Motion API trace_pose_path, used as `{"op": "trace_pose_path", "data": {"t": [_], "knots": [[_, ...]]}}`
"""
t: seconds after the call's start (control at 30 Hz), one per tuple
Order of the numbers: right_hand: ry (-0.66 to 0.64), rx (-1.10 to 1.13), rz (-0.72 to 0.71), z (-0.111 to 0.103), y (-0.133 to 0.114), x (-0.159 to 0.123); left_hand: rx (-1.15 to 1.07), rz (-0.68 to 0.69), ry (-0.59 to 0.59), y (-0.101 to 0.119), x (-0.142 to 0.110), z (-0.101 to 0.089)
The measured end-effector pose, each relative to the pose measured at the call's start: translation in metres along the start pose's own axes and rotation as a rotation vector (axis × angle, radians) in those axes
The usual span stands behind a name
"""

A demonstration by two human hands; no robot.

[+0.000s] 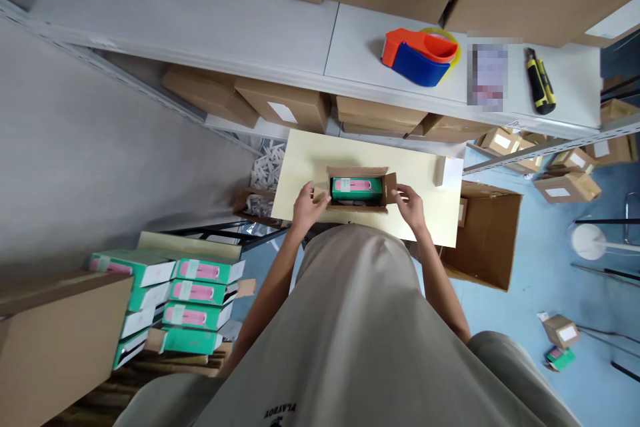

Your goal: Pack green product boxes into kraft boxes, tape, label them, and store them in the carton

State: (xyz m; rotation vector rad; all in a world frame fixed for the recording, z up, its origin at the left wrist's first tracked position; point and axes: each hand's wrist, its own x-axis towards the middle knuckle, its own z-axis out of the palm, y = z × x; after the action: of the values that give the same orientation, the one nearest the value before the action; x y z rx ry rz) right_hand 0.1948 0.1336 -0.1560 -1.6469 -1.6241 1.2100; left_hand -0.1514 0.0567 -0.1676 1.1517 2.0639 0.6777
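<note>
A small brown cardboard box [385, 195] lies open on a pale yellow table [430, 180] in front of me. Inside it rests a green box with a pink label [356, 188]. My left hand [307, 203] grips the carton's left end flap with curled fingers. My right hand [410, 205] holds the right end flap the same way. Both forearms reach in from below, past my beige shirt.
A stack of green and pink boxes [195, 300] sits at lower left beside a large carton [55, 340]. An orange and blue tape dispenser [420, 53] and a yellow utility knife [541, 80] lie on the grey shelf [200, 20]. An open carton [490, 233] stands right of the table.
</note>
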Motion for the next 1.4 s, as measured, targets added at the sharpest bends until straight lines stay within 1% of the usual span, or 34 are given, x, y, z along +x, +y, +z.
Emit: {"op": "trace_pose_path", "data": {"t": [0.07, 0.13, 0.2, 0.23, 0.3, 0.33, 0.4, 0.43, 0.5, 0.53, 0.6, 0.67, 0.77, 0.83, 0.97, 1.07, 1.13, 1.2, 1.27, 1.33, 1.4], "knots": [[-0.124, -0.023, -0.069, 0.007, -0.005, -0.008, -0.041, 0.128, -0.058, 0.004, -0.010, 0.003], [-0.250, -0.147, -0.175, 0.013, -0.008, -0.014, -0.046, 0.249, -0.160, 0.009, -0.020, 0.006], [-0.325, -0.302, -0.271, 0.018, -0.008, -0.015, 0.004, 0.317, -0.245, 0.014, -0.025, 0.010], [-0.338, -0.360, -0.298, 0.019, -0.007, -0.014, 0.038, 0.326, -0.258, 0.016, -0.026, 0.012], [-0.319, -0.412, -0.298, 0.021, -0.003, -0.008, 0.073, 0.294, -0.218, 0.020, -0.020, 0.015], [-0.287, -0.421, -0.276, 0.022, -0.002, -0.003, 0.076, 0.265, -0.172, 0.021, -0.015, 0.017], [-0.180, -0.441, -0.207, 0.025, -0.001, 0.008, 0.092, 0.235, -0.072, 0.026, -0.002, 0.018], [-0.122, -0.452, -0.169, 0.027, -0.001, 0.014, 0.111, 0.253, -0.040, 0.029, 0.005, 0.018], [-0.045, -0.457, -0.120, 0.030, -0.004, 0.025, 0.168, 0.354, -0.038, 0.037, 0.019, 0.014], [-0.038, -0.447, -0.121, 0.031, -0.006, 0.029, 0.196, 0.414, -0.061, 0.040, 0.024, 0.012], [-0.071, -0.421, -0.172, 0.031, -0.010, 0.033, 0.242, 0.497, -0.103, 0.044, 0.030, 0.007], [-0.115, -0.417, -0.251, 0.029, -0.012, 0.032, 0.274, 0.523, -0.118, 0.042, 0.030, 0.003], [-0.158, -0.472, -0.320, 0.027, -0.009, 0.023, 0.289, 0.501, -0.151, 0.032, 0.020, 0.003], [-0.156, -0.520, -0.332, 0.029, -0.004, 0.015, 0.269, 0.455, -0.163, 0.024, 0.012, 0.008], [-0.101, -0.560, -0.333, 0.038, 0.007, 0.005, 0.204, 0.357, -0.125, 0.017, 0.002, 0.021], [-0.097, -0.585, -0.321, 0.043, 0.014, 0.002, 0.174, 0.332, -0.109, 0.017, 0.001, 0.025], [-0.104, -0.607, -0.326, 0.043, 0.013, 0.003, 0.172, 0.339, -0.106, 0.018, 0.001, 0.023], [-0.094, -0.611, -0.363, 0.038, 0.004, 0.007, 0.193, 0.363, -0.092, 0.023, 0.003, 0.019], [-0.029, -0.585, -0.431, 0.027, -0.017, 0.017, 0.215, 0.417, -0.052, 0.036, 0.009, 0.012], [0.087, -0.554, -0.517, 0.009, -0.050, 0.036, 0.213, 0.498, 0.009, 0.062, 0.022, 0.004], [0.216, -0.542, -0.597, -0.013, -0.093, 0.065, 0.190, 0.589, 0.072, 0.101, 0.040, -0.006]]}}
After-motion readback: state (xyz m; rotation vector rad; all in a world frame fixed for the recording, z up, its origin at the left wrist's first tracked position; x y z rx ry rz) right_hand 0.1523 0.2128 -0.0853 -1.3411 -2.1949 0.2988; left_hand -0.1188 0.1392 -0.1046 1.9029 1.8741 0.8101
